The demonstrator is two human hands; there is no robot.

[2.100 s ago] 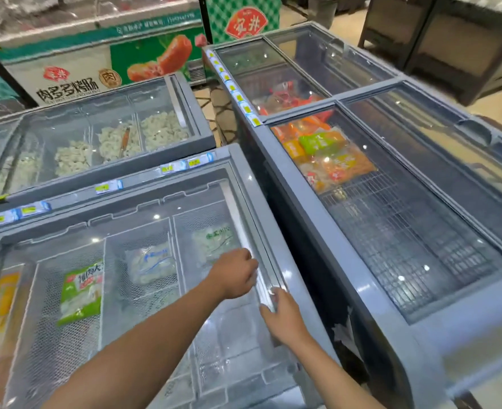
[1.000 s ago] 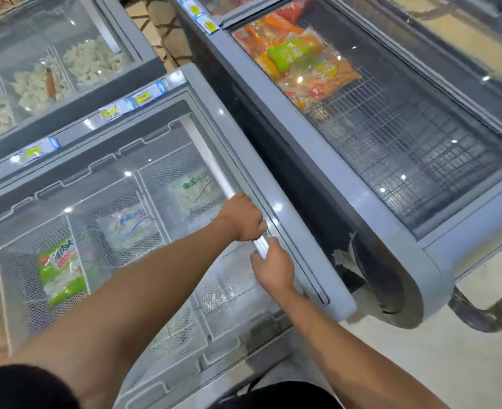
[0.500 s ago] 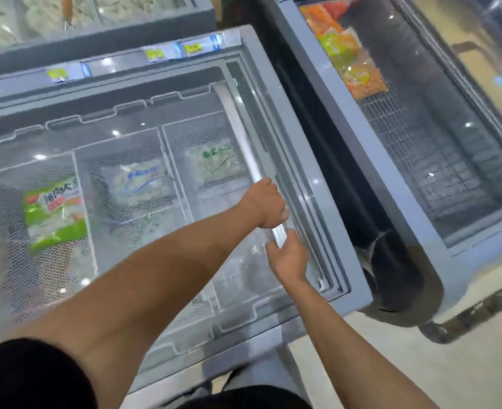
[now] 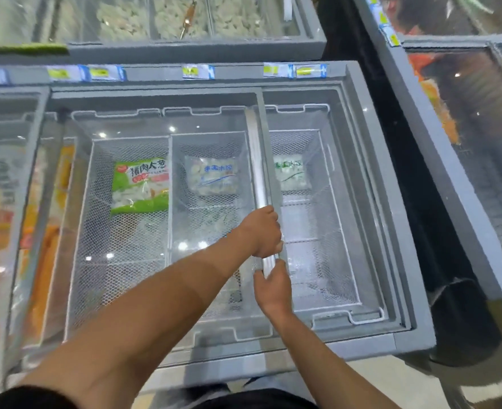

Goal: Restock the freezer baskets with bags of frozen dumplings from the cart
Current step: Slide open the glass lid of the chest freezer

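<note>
Both hands grip the handle bar (image 4: 259, 184) of the freezer's sliding glass lid — left hand (image 4: 263, 231) above, right hand (image 4: 273, 286) below — which has slid leftward, uncovering the right-hand basket (image 4: 336, 231). That opens the way for restocking. One dumpling bag (image 4: 290, 172) lies at the basket's far end, just beyond the hands — no cart in view.

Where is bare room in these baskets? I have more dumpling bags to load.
Right basket: uncovered, bare mesh nearer than its white-green bag. Middle and left baskets have bare mesh too, but under the glass lid both hands grip.
</note>
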